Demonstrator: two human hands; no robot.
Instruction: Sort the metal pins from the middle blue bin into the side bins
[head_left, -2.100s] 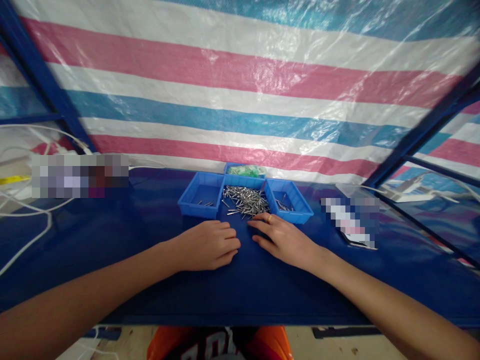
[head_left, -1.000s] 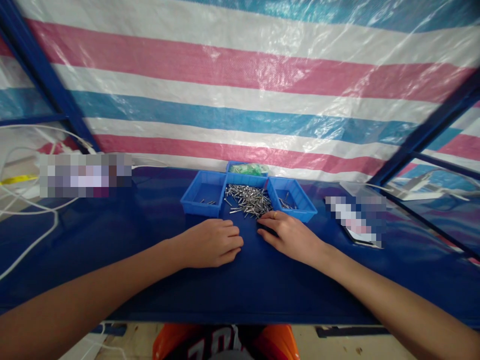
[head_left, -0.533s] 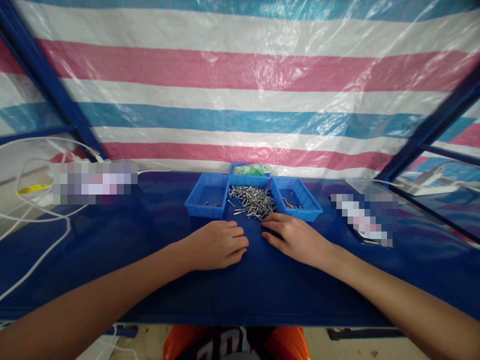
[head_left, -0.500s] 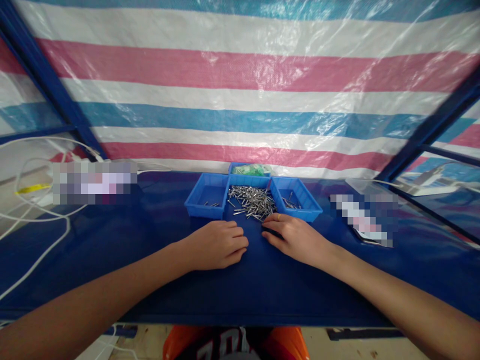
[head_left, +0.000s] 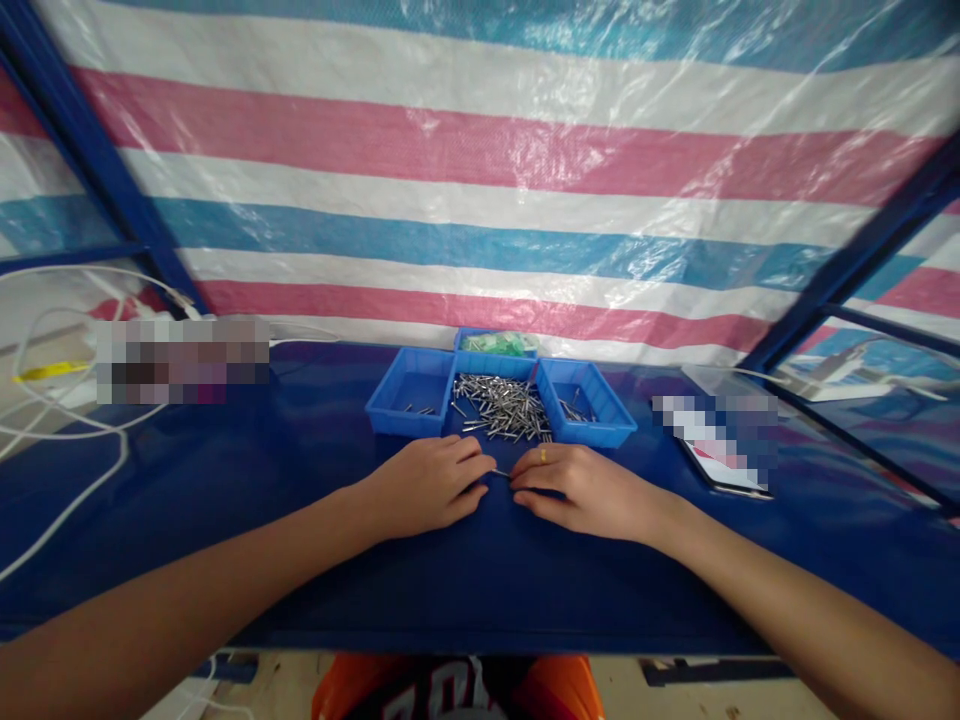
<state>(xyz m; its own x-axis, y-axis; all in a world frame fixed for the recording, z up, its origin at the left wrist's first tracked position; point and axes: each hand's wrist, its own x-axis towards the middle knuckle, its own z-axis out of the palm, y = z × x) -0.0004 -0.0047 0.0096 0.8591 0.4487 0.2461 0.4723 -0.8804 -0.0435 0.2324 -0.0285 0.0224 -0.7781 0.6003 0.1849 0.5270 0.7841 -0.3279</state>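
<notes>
Between my two hands spans a thin silver metal pin (head_left: 501, 473), which looks like a blind rivet, just above the blue table. My right hand (head_left: 577, 485), with a yellow ring on one finger, pinches its right end. The fingers of my left hand (head_left: 427, 487) close on its left end; the fingertips are partly hidden. Just beyond the hands lies a loose heap of similar metal pins (head_left: 506, 405). A blue bin (head_left: 409, 425) left of the heap and another blue bin (head_left: 600, 432) on its right each hold a few pins.
Behind the heap, a further blue bin (head_left: 459, 342) contains green-tinted plastic bags (head_left: 502, 344). A phone (head_left: 731, 470) lies at the right. White cables (head_left: 112, 480) and a blurred-out object (head_left: 180, 360) are at the left. A striped sheet (head_left: 450, 180) closes off the back.
My right hand has drawn back from the heap's edge toward me. My left hand has its fingers at the pin's other end, and the pin now shows between both hands.
</notes>
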